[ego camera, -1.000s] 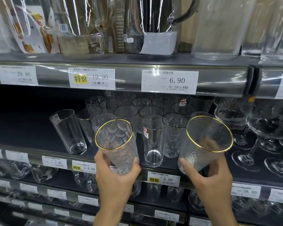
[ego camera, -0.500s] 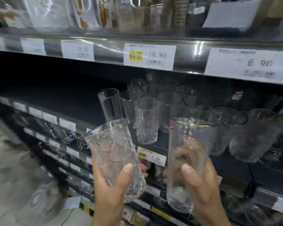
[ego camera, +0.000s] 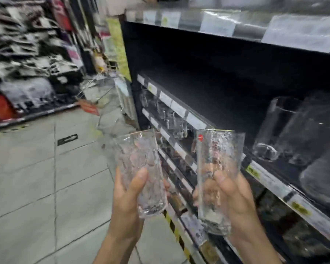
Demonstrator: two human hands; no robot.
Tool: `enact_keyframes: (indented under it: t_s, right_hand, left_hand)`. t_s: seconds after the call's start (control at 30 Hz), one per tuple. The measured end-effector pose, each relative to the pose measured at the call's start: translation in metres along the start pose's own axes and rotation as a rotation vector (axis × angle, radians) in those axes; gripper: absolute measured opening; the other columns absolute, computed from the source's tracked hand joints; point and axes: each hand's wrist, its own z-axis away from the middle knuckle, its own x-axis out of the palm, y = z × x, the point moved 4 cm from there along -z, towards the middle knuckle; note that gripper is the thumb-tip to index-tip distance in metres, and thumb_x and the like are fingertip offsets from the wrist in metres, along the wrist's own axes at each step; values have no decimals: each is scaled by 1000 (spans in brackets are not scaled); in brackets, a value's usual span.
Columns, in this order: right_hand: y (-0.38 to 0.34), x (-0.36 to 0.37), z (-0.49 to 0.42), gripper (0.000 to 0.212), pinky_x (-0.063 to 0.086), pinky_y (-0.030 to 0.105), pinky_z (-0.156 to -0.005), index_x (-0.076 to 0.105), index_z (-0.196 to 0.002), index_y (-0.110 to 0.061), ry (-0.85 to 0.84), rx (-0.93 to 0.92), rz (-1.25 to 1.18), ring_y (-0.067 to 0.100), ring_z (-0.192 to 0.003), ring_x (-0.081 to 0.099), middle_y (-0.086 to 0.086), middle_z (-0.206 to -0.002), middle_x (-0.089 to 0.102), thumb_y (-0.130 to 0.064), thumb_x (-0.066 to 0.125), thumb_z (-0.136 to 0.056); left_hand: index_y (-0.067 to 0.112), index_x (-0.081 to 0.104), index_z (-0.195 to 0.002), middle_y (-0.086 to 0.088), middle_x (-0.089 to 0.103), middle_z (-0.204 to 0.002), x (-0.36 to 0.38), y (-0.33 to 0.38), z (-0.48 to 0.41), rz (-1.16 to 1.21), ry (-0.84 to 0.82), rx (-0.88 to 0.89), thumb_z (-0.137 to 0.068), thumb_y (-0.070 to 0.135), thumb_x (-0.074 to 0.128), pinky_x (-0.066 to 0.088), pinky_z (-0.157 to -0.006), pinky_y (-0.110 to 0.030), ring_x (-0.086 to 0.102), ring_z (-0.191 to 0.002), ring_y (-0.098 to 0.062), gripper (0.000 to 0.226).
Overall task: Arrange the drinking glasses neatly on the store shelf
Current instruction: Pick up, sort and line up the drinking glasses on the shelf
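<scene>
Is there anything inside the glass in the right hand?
It looks empty. Through the textured glass only fingers of the right hand show behind it; blur hides finer detail.

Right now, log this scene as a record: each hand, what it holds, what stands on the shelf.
left hand: grips textured glass, tilted a little
right hand: grips stickered glass, near upright
both glasses: held in front of the shelf, apart, not yet placed
on shelf: plain glasses at right, blurred
</scene>
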Motion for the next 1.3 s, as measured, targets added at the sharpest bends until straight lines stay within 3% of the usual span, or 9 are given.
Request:
enact_keyframes:
  t_s: [0.17, 0.37, 0.57, 0.73, 0.93, 1.07, 1.17, 1.23, 1.3]
  right_hand:
    - [27, 76, -50, 72, 54, 25, -58, 63, -123, -24, -105, 54, -33, 18, -73, 68, 5, -90, 73, -43, 82, -56]
    - [52, 167, -118, 94, 43, 63, -103, 56, -135, -24, -111, 53, -21, 42, -117, 60, 18, -128, 64, -61, 87, -54]
    - [68, 223, -187, 99, 46, 66, -98, 52, -138, -23, -43, 24, 74, 42, -114, 62, 17, -131, 62, -71, 81, -56]
    - [73, 242, -233, 98, 42, 69, -100, 53, -137, -24, 33, 26, 127, 41, -120, 59, 7, -129, 65, -76, 77, -58]
    - [79, 250, -303, 86, 54, 55, -91, 58, -132, -23, 85, 9, 204, 34, -103, 69, 9, -114, 72, -71, 75, -62]
    - [81, 258, -362, 108, 48, 36, -94, 47, -144, -24, 95, -19, 207, 26, -102, 69, 8, -121, 69, -77, 70, -53]
    - [82, 264, -411, 82, 46, 18, -85, 45, -140, -23, 95, 3, 149, -13, -82, 61, -19, -107, 65, -57, 64, -68]
    - [79, 267, -439, 55, 49, 7, -63, 52, -124, -24, 101, 27, 149, -15, -64, 63, -25, -86, 70, -46, 59, -74]
    - [69, 275, -465, 45, 59, 26, -75, 60, -111, -25, 123, -7, 165, -1, -73, 70, -15, -97, 74, -48, 67, -72]
  left_hand:
    - [8, 50, -140, -28, 62, -127, -57, 29, -48, 4, 83, 39, -48, 69, 86, 58, -71, -44, 65, -95, -39, 116]
    - [9, 56, -134, -22, 67, -122, -116, 63, -131, -120, 54, 67, -60, 71, 80, 47, -97, -63, 63, -109, -46, 100]
    - [11, 54, -135, -17, 71, -110, -146, 82, -227, -182, -22, 1, -62, 70, 78, 57, -79, -51, 70, -90, -37, 96]
    - [18, 54, -137, -20, 62, -130, -155, 81, -292, -194, -51, -80, -60, 76, 76, 43, -98, -70, 58, -119, -47, 99]
    - [15, 55, -135, -22, 65, -123, -147, 69, -367, -208, -126, -133, -61, 73, 78, 55, -85, -56, 65, -108, -44, 96]
    - [17, 56, -133, -19, 64, -128, -134, 71, -430, -267, -125, -94, -66, 72, 76, 42, -102, -68, 58, -121, -44, 89]
    - [21, 56, -134, -10, 66, -130, -120, 74, -482, -300, -122, -73, -71, 69, 72, 44, -104, -60, 60, -123, -33, 81]
    - [22, 52, -138, -19, 58, -136, -109, 76, -512, -299, -149, -91, -67, 73, 75, 39, -105, -68, 53, -128, -44, 90]
    - [27, 49, -140, -18, 53, -143, -100, 82, -539, -260, -153, -73, -63, 75, 76, 37, -105, -69, 50, -131, -44, 95]
